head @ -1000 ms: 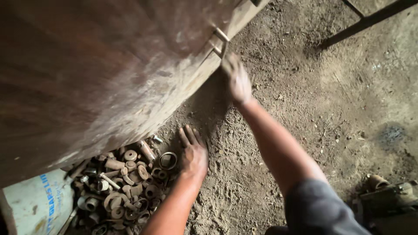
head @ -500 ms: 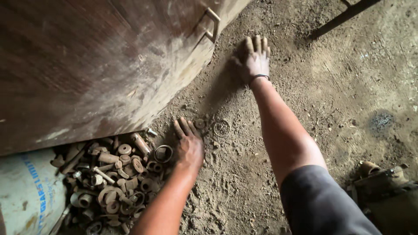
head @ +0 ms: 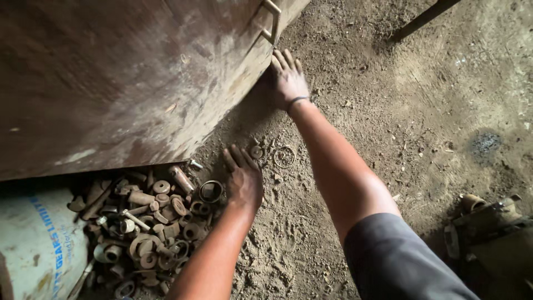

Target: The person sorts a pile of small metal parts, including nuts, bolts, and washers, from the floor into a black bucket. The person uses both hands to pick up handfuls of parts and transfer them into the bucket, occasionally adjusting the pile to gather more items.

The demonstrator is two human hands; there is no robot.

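My left hand (head: 243, 176) lies flat on the dirt floor, fingers apart, at the right edge of a heap of rusty metal parts (head: 145, 218): rings, bushings and bolts. A metal ring (head: 211, 191) sits just left of its thumb. A thin flat ring (head: 283, 156) and a small washer (head: 256, 151) lie in the dirt just past its fingertips. My right hand (head: 288, 81) rests palm down on the ground further off, fingers spread, against the lower edge of a large rusty brown metal tank (head: 127, 78). Neither hand holds anything.
The tank fills the upper left and overhangs the heap; a metal handle (head: 270, 21) sticks out of its side. A white printed sack (head: 36, 244) lies at the lower left. Rusty scrap pieces (head: 483, 216) sit at the lower right. A dark bar (head: 422, 19) crosses the top.
My right hand came down from the tank's handle to the ground and has slid left against the tank's edge. My left hand has stayed by the heap.
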